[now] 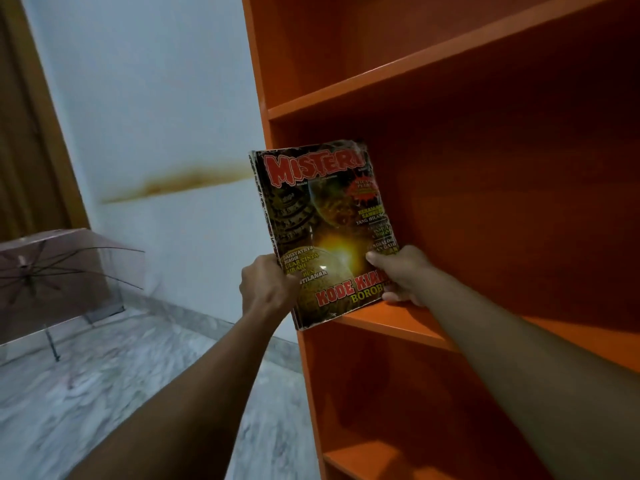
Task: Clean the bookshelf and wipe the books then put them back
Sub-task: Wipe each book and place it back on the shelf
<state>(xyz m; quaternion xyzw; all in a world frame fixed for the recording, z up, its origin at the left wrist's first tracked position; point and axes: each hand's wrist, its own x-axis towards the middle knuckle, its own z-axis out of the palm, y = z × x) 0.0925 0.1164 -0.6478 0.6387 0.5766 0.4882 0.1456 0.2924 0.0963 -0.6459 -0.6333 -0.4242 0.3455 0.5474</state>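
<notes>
The person is holding a glossy, rectangular magazine upright at the centre of the view, its frayed spine facing nine o'clock. The dark cover is showing jagged red "MISTERI" lettering, a glowing yellow burst and yellow headlines. The left hand is gripping the lower spine side at seven o'clock. The right hand is pinching the lower edge at four o'clock, thumb on the front. The magazine is hanging before the middle shelf of the smooth orange bookshelf, which is filling twelve to five o'clock. At nine o'clock a clear open umbrella is lying on the grey marbled floor beside a white, brown-smeared wall.
</notes>
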